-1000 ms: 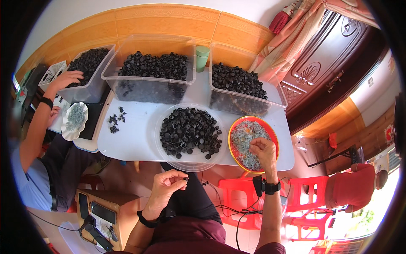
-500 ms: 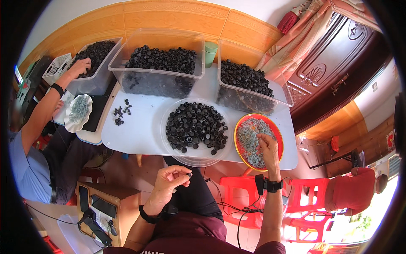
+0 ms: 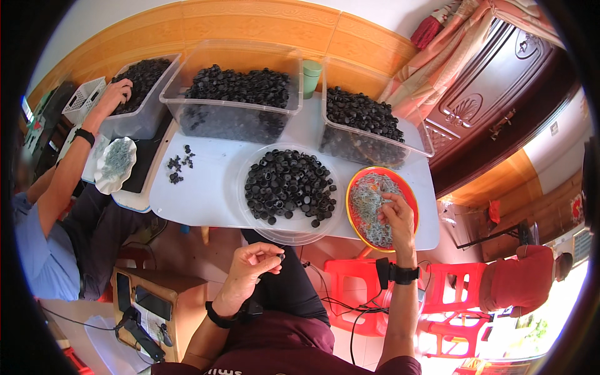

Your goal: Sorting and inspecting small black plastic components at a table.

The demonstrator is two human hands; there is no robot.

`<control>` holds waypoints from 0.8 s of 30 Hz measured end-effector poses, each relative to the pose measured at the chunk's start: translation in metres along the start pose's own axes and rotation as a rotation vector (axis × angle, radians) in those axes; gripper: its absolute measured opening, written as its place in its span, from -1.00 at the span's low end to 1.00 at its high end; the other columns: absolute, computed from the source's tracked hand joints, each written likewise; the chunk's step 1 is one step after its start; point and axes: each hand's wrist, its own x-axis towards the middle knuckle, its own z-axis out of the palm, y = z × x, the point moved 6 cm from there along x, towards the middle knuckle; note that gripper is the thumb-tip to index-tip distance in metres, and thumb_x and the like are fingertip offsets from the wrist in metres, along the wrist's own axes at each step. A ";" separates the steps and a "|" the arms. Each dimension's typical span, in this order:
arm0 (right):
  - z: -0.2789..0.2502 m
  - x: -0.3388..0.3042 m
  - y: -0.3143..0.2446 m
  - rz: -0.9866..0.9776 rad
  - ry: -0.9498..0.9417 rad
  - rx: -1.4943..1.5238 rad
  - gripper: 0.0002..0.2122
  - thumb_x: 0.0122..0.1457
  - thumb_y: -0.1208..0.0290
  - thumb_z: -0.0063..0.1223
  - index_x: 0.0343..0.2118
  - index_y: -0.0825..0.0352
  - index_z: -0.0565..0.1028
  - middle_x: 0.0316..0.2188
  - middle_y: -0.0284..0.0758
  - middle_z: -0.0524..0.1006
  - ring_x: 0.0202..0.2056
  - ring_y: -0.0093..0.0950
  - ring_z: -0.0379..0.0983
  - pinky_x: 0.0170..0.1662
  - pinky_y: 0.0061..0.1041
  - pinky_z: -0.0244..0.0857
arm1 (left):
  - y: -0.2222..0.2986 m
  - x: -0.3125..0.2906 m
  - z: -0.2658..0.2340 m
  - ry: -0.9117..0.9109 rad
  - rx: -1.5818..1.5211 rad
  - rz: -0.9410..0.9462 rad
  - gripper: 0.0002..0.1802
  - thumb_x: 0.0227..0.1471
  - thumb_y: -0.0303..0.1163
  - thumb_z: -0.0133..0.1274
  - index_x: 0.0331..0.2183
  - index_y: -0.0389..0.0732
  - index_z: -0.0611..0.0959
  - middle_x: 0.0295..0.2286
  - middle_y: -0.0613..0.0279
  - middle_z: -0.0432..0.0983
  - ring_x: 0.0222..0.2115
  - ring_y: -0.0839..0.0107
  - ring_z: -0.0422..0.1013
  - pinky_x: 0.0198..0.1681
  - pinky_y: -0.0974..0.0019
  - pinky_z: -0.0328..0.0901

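Note:
My left hand [image 3: 253, 267] is over my lap, thumb and forefinger pinched on a small black plastic cap [image 3: 281, 257]. My right hand [image 3: 400, 219] reaches into a red bowl with a yellow rim [image 3: 414, 206], heaped with thin silver screws [image 3: 369, 209]. Its fingers are pressed together at the screws; what they hold, if anything, is too small to make out. Left of that bowl, a clear round tray [image 3: 244, 215] carries a pile of black caps [image 3: 287, 187] at the table's near edge.
Clear bins [image 3: 234, 115] of black parts line the table's [image 3: 203, 203] back. Small black pieces [image 3: 180, 164] lie at its left. A co-worker's hand [image 3: 119, 95] is in the left bin, near a white dish [image 3: 128, 169] of screws. Red stools [image 3: 350, 281] and cables are below right.
My right hand shifts slightly within the screw bowl, while my left hand stays nearly still with the cap. The co-worker's hand has moved slightly, and their body leans nearer.

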 end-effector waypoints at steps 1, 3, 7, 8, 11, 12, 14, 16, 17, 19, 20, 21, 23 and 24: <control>0.005 -0.004 -0.006 0.000 -0.032 0.055 -0.79 0.09 0.56 -0.16 -0.20 0.42 0.43 -0.64 -0.44 0.38 -0.59 -0.69 0.30 -0.52 -0.66 0.19 | 0.000 0.000 0.001 -0.003 -0.012 -0.016 -0.82 -0.08 -0.62 0.06 -0.32 -0.28 0.58 -0.41 0.19 0.52 -0.49 0.51 0.45 -0.41 0.49 0.40; 0.019 -0.016 -0.015 0.032 -0.110 0.103 -0.79 0.09 0.56 -0.15 -0.21 0.42 0.44 -0.63 -0.44 0.39 -0.56 -0.69 0.31 -0.50 -0.67 0.20 | 0.002 -0.001 0.002 0.016 -0.020 -0.027 -0.82 -0.08 -0.62 0.06 -0.32 -0.29 0.58 -0.41 0.19 0.52 -0.49 0.51 0.45 -0.40 0.49 0.39; 0.066 -0.054 -0.027 0.155 -0.320 0.327 -0.82 0.14 0.52 -0.15 -0.24 0.41 0.46 -0.60 -0.43 0.41 -0.51 -0.69 0.35 -0.40 -0.71 0.26 | 0.004 -0.001 0.010 -0.043 -0.137 -0.057 -0.81 -0.06 -0.57 0.07 -0.30 -0.29 0.58 -0.42 0.23 0.52 -0.47 0.54 0.46 -0.37 0.51 0.39; 0.077 -0.063 -0.028 0.191 -0.369 0.381 -0.83 0.15 0.50 -0.16 -0.25 0.40 0.46 -0.59 -0.42 0.41 -0.51 -0.68 0.36 -0.38 -0.71 0.27 | 0.005 -0.001 0.013 -0.085 -0.177 -0.054 -0.81 -0.05 -0.57 0.07 -0.29 -0.28 0.57 -0.41 0.23 0.52 -0.46 0.54 0.46 -0.37 0.51 0.39; 0.107 -0.082 -0.033 0.238 -0.452 0.534 -0.85 0.17 0.52 -0.15 -0.28 0.40 0.46 -0.55 -0.36 0.46 -0.48 -0.60 0.43 -0.37 -0.66 0.33 | 0.006 -0.004 0.009 -0.093 -0.211 -0.038 -0.82 -0.05 -0.57 0.06 -0.29 -0.29 0.57 -0.39 0.22 0.52 -0.46 0.54 0.46 -0.37 0.50 0.40; 0.116 -0.088 -0.034 0.270 -0.468 0.611 -0.86 0.17 0.53 -0.15 -0.29 0.40 0.46 -0.53 -0.33 0.48 -0.47 -0.57 0.45 -0.38 -0.63 0.35 | 0.008 -0.005 0.009 -0.100 -0.237 -0.027 -0.82 -0.05 -0.57 0.06 -0.29 -0.29 0.57 -0.39 0.21 0.52 -0.46 0.54 0.46 -0.37 0.50 0.40; 0.129 -0.097 -0.033 0.265 -0.452 0.621 -0.87 0.15 0.58 -0.11 -0.27 0.41 0.46 -0.52 -0.29 0.50 -0.44 -0.52 0.48 -0.36 -0.61 0.36 | 0.009 -0.007 0.007 -0.092 -0.240 -0.022 -0.82 -0.05 -0.58 0.06 -0.29 -0.29 0.56 -0.40 0.21 0.52 -0.46 0.54 0.46 -0.37 0.49 0.40; 0.140 -0.105 -0.036 0.260 -0.416 0.714 -0.87 0.12 0.60 -0.07 -0.26 0.42 0.46 -0.48 -0.27 0.50 -0.45 -0.50 0.49 -0.34 -0.60 0.38 | 0.009 -0.008 0.006 -0.089 -0.247 -0.019 -0.82 -0.06 -0.58 0.06 -0.30 -0.30 0.56 -0.41 0.21 0.52 -0.46 0.54 0.46 -0.37 0.49 0.40; 0.143 -0.109 -0.036 0.252 -0.440 0.674 -0.87 0.09 0.62 -0.03 -0.28 0.42 0.49 -0.43 -0.30 0.51 -0.41 -0.51 0.47 -0.27 -0.62 0.35 | 0.008 -0.009 0.006 -0.081 -0.242 -0.018 -0.81 -0.06 -0.59 0.06 -0.30 -0.31 0.56 -0.42 0.20 0.51 -0.46 0.53 0.46 -0.36 0.49 0.41; 0.150 -0.116 -0.038 0.182 -0.419 0.636 -0.88 0.08 0.63 -0.02 -0.30 0.42 0.50 -0.40 -0.31 0.50 -0.37 -0.53 0.45 -0.24 -0.62 0.33 | 0.007 -0.011 0.005 -0.074 -0.235 -0.022 -0.81 -0.07 -0.60 0.07 -0.30 -0.32 0.56 -0.43 0.20 0.51 -0.46 0.52 0.46 -0.36 0.48 0.41; 0.153 -0.118 -0.042 0.107 -0.399 0.591 -0.88 0.08 0.63 0.00 -0.31 0.41 0.50 -0.36 -0.33 0.49 -0.33 -0.55 0.43 -0.20 -0.63 0.31 | 0.007 -0.011 0.006 -0.078 -0.236 -0.016 -0.80 -0.07 -0.61 0.07 -0.30 -0.32 0.55 -0.44 0.20 0.51 -0.46 0.51 0.47 -0.35 0.48 0.42; 0.156 -0.120 -0.046 0.050 -0.385 0.633 -0.88 0.06 0.64 0.02 -0.32 0.42 0.51 -0.32 -0.35 0.46 -0.27 -0.58 0.39 -0.15 -0.64 0.27 | 0.007 -0.011 0.007 -0.082 -0.237 -0.010 -0.80 -0.08 -0.62 0.07 -0.30 -0.33 0.55 -0.44 0.20 0.51 -0.46 0.50 0.47 -0.34 0.47 0.42; 0.161 -0.123 -0.048 0.035 -0.370 0.655 -0.88 0.06 0.65 0.02 -0.32 0.43 0.51 -0.31 -0.35 0.44 -0.27 -0.58 0.38 -0.14 -0.64 0.27 | 0.007 -0.012 0.008 -0.083 -0.237 -0.015 -0.80 -0.08 -0.62 0.07 -0.30 -0.33 0.55 -0.44 0.20 0.51 -0.46 0.49 0.48 -0.34 0.46 0.43; 0.161 -0.124 -0.049 0.020 -0.360 0.676 -0.88 0.06 0.65 0.02 -0.31 0.43 0.50 -0.31 -0.34 0.42 -0.27 -0.59 0.38 -0.14 -0.63 0.27 | 0.007 -0.012 0.009 -0.082 -0.239 -0.017 -0.80 -0.08 -0.62 0.07 -0.30 -0.33 0.55 -0.44 0.19 0.51 -0.46 0.49 0.48 -0.33 0.46 0.43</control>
